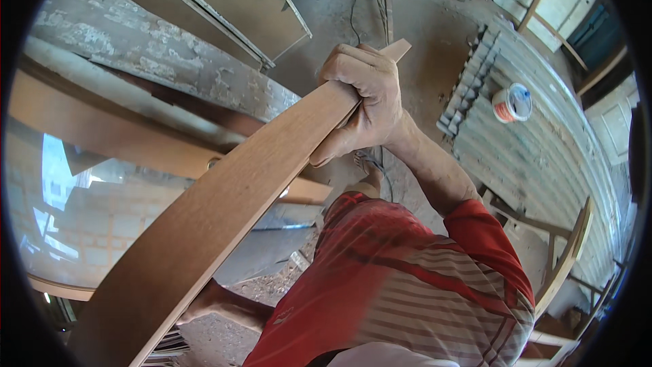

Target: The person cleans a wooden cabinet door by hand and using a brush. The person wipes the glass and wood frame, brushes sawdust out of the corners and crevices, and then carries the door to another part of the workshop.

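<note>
A long, flat wooden board (231,183) slants across the head view from the lower left to the upper middle, narrowing toward its far end. My right hand (367,92) is closed round the board near that far end, fingers over the top and thumb along the near edge. A short pale tip of wood sticks out beyond my fist. Lower down, my left hand (200,304) holds the board's near edge from below. The board hides most of its fingers.
To the left stands a wooden frame with a reflective glass pane (102,211), beside a paint-flaked beam (170,47). Large panels (238,0) lean at the back. On the right, a white bucket (512,103) sits on corrugated sheets (536,149). A cable (354,7) trails across the floor.
</note>
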### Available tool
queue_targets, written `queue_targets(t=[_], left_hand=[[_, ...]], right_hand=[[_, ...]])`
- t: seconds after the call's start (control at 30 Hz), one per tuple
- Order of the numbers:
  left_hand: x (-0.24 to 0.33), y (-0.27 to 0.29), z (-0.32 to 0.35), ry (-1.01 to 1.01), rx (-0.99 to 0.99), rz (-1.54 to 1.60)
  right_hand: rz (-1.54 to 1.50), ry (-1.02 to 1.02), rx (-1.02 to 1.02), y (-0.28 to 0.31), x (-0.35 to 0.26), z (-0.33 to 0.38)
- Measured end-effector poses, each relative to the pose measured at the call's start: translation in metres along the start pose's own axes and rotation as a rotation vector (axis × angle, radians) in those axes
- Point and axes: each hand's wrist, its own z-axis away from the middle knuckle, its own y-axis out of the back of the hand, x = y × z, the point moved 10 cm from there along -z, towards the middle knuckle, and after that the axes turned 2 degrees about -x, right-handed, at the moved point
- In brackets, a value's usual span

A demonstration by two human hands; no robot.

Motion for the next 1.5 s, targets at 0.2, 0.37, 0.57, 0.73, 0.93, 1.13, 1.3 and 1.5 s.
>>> queue_targets(t=[0.2,0.37,0.57,0.73,0.93,1.13,1.3,1.5], left_hand=[[0.029,-0.107,0.008,0.012,0.085,-0.053],[0.064,-0.229,0.002,-0.022,0.081,-0.032],[0.106,-0.357,0.014,-0.028,0.102,-0.042],[0.130,-0.461,0.020,-0.010,0.160,-0.075],[0.152,-0.564,0.015,0.017,0.193,-0.142],[0.145,-0.664,0.011,0.036,0.235,-0.213],[0.135,-0.747,0.003,0.068,0.260,-0.254],[0.132,-0.855,-0.017,0.078,0.281,-0.270]], right_hand=[[-0.128,0.024,-0.006,-0.025,0.133,-0.050],[-0.200,0.004,-0.013,-0.046,0.241,-0.097],[-0.283,0.022,-0.049,-0.063,0.374,-0.146],[-0.317,0.015,-0.138,-0.093,0.490,-0.182],[-0.375,0.103,-0.170,-0.121,0.596,-0.253],[-0.398,0.068,-0.217,-0.178,0.704,-0.297],[-0.396,0.072,-0.228,-0.222,0.791,-0.326],[-0.377,0.109,-0.281,-0.271,0.887,-0.376]])
